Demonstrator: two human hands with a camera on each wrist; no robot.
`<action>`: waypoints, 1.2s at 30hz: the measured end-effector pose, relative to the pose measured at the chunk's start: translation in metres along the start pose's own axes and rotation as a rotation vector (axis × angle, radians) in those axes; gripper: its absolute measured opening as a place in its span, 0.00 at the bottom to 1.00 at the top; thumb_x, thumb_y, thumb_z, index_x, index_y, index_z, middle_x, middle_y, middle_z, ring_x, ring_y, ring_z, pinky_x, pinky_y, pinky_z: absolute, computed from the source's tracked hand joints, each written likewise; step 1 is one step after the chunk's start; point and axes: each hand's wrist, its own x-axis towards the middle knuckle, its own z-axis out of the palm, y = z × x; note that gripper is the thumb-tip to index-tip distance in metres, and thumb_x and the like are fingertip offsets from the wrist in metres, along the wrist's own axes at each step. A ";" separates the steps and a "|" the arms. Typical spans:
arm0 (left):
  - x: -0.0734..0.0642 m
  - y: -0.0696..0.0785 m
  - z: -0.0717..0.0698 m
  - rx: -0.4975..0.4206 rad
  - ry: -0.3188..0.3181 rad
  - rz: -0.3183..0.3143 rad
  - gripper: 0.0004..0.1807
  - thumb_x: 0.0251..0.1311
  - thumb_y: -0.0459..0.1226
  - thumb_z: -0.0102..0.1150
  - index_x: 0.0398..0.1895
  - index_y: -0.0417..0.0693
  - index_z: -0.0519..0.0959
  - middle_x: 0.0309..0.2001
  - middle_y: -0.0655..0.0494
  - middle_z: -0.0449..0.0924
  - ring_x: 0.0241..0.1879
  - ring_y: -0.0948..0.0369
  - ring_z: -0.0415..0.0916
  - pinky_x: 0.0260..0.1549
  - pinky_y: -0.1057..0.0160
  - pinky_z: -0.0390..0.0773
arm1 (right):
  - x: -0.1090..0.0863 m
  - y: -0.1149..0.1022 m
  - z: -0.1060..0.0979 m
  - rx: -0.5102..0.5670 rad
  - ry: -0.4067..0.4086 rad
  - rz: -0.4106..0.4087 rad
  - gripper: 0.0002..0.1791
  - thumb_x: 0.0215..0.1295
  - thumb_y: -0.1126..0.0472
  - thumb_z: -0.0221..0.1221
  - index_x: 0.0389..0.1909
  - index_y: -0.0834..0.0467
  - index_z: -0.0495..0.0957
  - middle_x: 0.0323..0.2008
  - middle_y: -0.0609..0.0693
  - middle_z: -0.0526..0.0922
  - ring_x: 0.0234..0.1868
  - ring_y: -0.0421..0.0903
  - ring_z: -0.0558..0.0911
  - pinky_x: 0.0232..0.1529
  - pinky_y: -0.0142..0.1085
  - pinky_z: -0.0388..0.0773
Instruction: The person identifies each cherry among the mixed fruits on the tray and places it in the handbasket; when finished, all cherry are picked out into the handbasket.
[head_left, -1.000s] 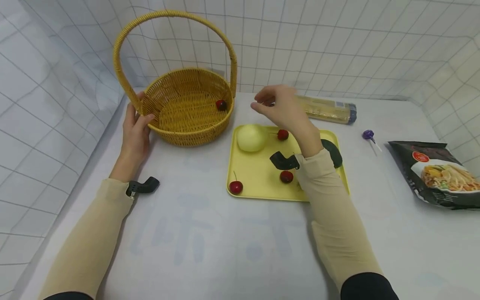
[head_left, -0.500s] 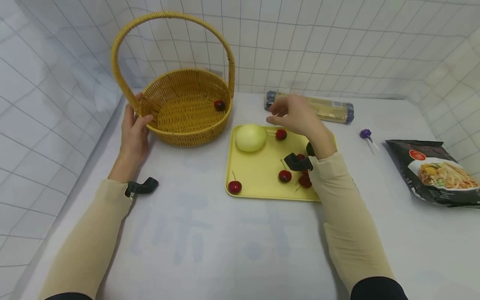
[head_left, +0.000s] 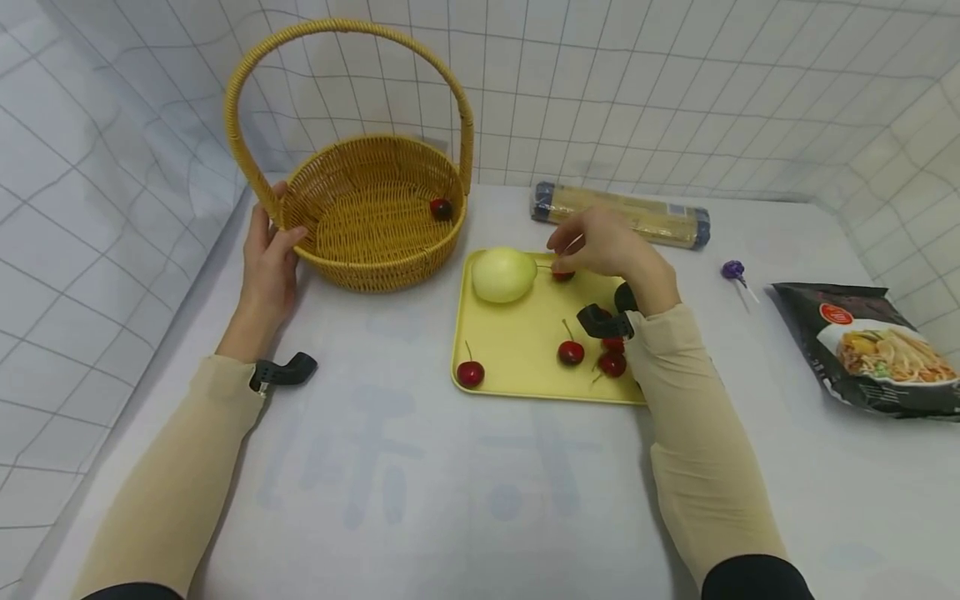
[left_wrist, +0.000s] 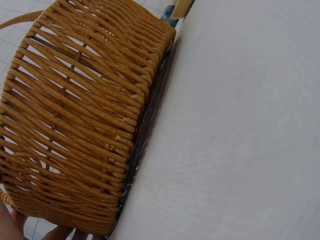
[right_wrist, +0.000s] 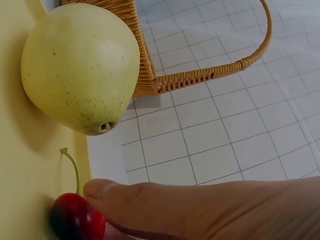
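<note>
My left hand (head_left: 268,275) holds the left side of the yellow wicker basket (head_left: 371,277), thumb over its rim; curled fingers show under its wall in the left wrist view. One dark red cherry (head_left: 441,209) lies inside. Over the yellow tray (head_left: 517,333), my right hand (head_left: 603,246) has its thumb and fingers down at a stemmed cherry (right_wrist: 77,217). The thumb tip overlaps that cherry's side in the right wrist view, with part of a finger just below. Beside it sits a pale green pear (right_wrist: 80,67), to the left on the tray in the head view.
Several more cherries (head_left: 570,352) lie on the tray, one (head_left: 470,373) in its near left corner. A dark green object (head_left: 624,297) is partly hidden by my right wrist. Behind lies a long yellowish packet (head_left: 660,218); rightward are a purple lollipop (head_left: 733,270) and a black noodle bag (head_left: 885,346).
My right hand has moved from beside the basket to the right, then lowered to the cherry near the pear. The left hand and basket have stayed in place.
</note>
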 end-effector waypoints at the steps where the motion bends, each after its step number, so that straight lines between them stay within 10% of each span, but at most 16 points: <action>1: 0.000 0.000 0.000 -0.001 0.001 -0.002 0.36 0.71 0.30 0.51 0.81 0.59 0.63 0.82 0.54 0.55 0.81 0.54 0.54 0.73 0.66 0.60 | 0.000 0.000 0.000 0.003 -0.006 0.005 0.17 0.65 0.65 0.72 0.54 0.63 0.86 0.53 0.60 0.89 0.56 0.57 0.87 0.59 0.51 0.79; 23: -0.001 0.001 -0.001 0.003 0.008 -0.007 0.36 0.71 0.30 0.52 0.81 0.60 0.63 0.82 0.56 0.55 0.81 0.55 0.54 0.74 0.66 0.59 | 0.002 -0.007 0.009 -0.081 -0.028 0.015 0.11 0.64 0.62 0.73 0.46 0.60 0.88 0.46 0.57 0.90 0.49 0.54 0.86 0.52 0.49 0.79; 36: -0.001 0.001 0.000 0.009 0.004 -0.002 0.36 0.71 0.30 0.51 0.81 0.60 0.63 0.83 0.54 0.55 0.81 0.55 0.54 0.74 0.66 0.58 | -0.001 -0.013 0.004 -0.024 0.191 -0.029 0.12 0.69 0.61 0.68 0.49 0.63 0.85 0.48 0.61 0.88 0.50 0.55 0.85 0.56 0.49 0.78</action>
